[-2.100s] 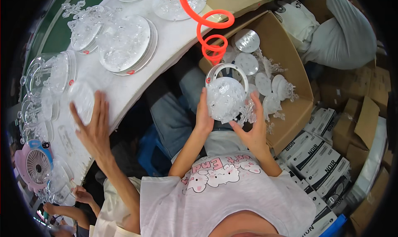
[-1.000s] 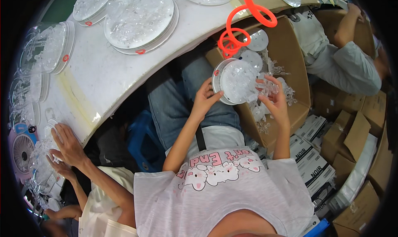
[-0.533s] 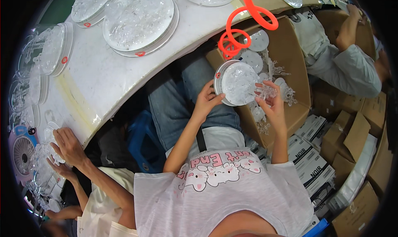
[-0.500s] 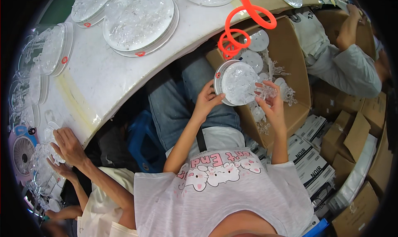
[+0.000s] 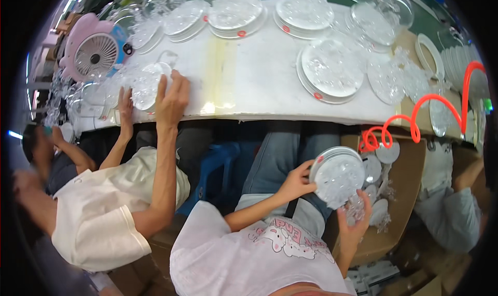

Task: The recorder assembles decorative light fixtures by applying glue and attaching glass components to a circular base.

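Observation:
I hold a round clear plastic disc (image 5: 340,177) with a white rim over my lap, tilted toward me. My left hand (image 5: 296,181) grips its left edge. My right hand (image 5: 354,224) holds its lower edge, fingers up by a small clear faceted piece (image 5: 356,209). Just to the right stands an open cardboard box (image 5: 410,202) with several similar discs inside.
A white table (image 5: 254,83) carries stacks of clear discs (image 5: 332,68) and a pink fan (image 5: 96,50). A co-worker's hand (image 5: 173,96) on my left rests on a clear disc (image 5: 147,86) at the table edge. A red coiled hose (image 5: 415,125) hangs right; another person (image 5: 451,208) sits beyond the box.
The view has swung left and now shows more of the table and the co-worker. The disc stays in both my hands. The co-worker's hand has come up onto a disc at the table edge.

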The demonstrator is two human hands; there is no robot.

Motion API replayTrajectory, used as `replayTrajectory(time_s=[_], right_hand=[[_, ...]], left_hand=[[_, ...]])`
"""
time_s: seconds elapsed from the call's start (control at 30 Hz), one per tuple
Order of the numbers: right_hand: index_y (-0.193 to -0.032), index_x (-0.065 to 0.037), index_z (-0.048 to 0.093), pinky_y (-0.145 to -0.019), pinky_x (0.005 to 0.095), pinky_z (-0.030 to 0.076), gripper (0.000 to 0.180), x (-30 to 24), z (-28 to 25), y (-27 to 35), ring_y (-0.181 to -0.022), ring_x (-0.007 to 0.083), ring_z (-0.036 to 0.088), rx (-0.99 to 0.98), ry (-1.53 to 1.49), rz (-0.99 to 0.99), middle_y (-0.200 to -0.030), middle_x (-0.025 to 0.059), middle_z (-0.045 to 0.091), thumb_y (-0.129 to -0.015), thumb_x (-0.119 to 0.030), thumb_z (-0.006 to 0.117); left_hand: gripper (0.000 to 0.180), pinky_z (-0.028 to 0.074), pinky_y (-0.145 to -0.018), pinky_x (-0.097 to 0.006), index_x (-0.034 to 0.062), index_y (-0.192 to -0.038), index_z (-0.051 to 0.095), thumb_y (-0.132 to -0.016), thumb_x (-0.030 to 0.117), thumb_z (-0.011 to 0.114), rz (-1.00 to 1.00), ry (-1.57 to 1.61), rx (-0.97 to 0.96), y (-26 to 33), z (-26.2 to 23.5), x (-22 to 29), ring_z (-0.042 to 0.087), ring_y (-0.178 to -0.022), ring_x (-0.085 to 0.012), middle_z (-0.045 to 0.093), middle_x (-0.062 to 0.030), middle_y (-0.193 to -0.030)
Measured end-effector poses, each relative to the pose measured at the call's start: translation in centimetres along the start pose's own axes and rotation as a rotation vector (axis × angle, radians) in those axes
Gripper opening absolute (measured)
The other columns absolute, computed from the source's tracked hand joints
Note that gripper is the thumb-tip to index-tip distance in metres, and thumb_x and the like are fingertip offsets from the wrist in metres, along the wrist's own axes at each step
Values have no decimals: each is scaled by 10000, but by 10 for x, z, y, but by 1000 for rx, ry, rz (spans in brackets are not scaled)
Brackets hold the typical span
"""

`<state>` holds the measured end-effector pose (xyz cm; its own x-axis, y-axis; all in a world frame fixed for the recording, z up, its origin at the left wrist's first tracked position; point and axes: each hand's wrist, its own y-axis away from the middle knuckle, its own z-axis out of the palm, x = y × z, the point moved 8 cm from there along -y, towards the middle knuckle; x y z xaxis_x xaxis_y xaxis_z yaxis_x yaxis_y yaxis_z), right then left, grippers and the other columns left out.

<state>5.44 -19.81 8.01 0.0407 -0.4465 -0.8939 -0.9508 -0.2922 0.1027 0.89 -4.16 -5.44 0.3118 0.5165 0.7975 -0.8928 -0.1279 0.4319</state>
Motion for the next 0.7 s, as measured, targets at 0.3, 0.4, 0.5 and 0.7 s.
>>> replayTrajectory(time_s=[0.3,0.4,0.5,0.7], right_hand=[[-1250,4,283,-709,341,500,763,-163,95,-53,-976,269,518,-319,79,-668,-1190,198,372,-629,-69,720],[-1267,36,248,-683,338,484,685,-196,135,-94,-905,315,541,-342,30,-724,-1078,216,445,-722,-123,633],[-1257,46,266,-673,346,467,617,-210,167,-139,-844,302,556,-311,132,-815,-1041,211,473,-787,-217,566],[-1276,-73,305,-765,366,440,574,-206,227,-185,-864,337,536,-420,152,-762,-1090,208,488,-795,-267,551]], left_hand=[[582,482,-680,-241,-24,-1231,310,-706,-29,560,408,179,364,66,-95,141,589,-849,-170,544,-154,-1062],[492,532,-653,-329,-49,-1206,326,-755,32,504,495,153,468,50,-129,174,600,-828,-235,549,-180,-1012],[444,528,-550,-267,-63,-1191,342,-815,121,492,596,8,628,39,-151,209,611,-660,-187,579,-154,-893],[524,379,-364,-203,-42,-1235,320,-833,228,522,320,-502,720,29,-177,218,499,-407,-104,569,-83,-605]])
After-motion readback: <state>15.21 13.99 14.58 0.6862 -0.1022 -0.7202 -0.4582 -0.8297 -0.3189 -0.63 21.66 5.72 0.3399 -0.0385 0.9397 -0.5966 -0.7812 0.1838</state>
